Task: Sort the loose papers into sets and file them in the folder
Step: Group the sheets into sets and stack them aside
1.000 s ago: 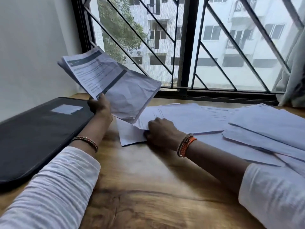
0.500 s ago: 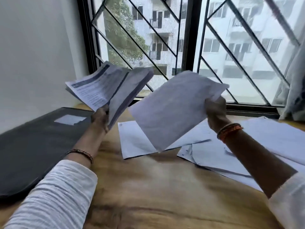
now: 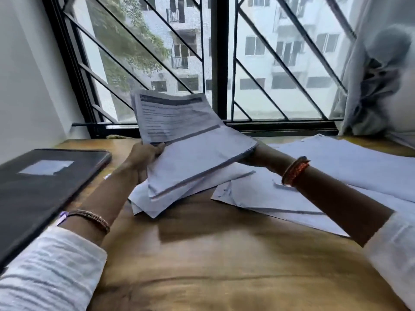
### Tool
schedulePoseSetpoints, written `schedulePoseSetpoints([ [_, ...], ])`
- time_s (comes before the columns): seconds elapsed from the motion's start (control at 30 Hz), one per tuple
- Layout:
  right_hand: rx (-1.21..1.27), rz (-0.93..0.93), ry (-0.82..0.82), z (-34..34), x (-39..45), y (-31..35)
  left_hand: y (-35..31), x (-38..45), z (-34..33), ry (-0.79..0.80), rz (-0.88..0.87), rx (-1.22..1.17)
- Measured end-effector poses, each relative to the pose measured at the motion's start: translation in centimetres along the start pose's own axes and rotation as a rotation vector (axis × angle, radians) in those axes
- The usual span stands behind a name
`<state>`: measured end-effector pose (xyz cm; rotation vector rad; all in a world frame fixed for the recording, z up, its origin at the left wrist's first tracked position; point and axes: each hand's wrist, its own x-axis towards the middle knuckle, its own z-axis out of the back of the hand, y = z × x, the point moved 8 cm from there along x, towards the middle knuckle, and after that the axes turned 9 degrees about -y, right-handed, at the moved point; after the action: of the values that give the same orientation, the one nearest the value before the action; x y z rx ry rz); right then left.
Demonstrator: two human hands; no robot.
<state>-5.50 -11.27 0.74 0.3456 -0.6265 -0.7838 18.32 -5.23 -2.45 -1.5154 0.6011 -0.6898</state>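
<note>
The blank white sheet that the right hand held up alone half a second ago now lies against the fanned bundle of printed white papers (image 3: 179, 122) in the left hand (image 3: 143, 156), so one more page has joined the set being built. The left hand pinches the bundle's lower edge, thumb on top, while the right hand is hidden behind the sheets and its fingers cannot be told. More loose white papers (image 3: 336, 162) cover the wooden table (image 3: 224, 265), and the closed black folder (image 3: 45, 182) lies at the left.
</note>
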Motion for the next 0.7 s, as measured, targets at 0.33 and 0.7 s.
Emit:
schedulePoseSetpoints([
  [0.33, -0.422, -0.147, 0.26, 2.8, -7.5, -11.1, 3.3, 0.6, -0.2, -0.047, -0.014, 0.274],
  [0.7, -0.755, -0.044, 0.135, 3.1, -7.6, -8.6, 3.3, 0.3, -0.9, 0.021, -0.083, 0.269],
])
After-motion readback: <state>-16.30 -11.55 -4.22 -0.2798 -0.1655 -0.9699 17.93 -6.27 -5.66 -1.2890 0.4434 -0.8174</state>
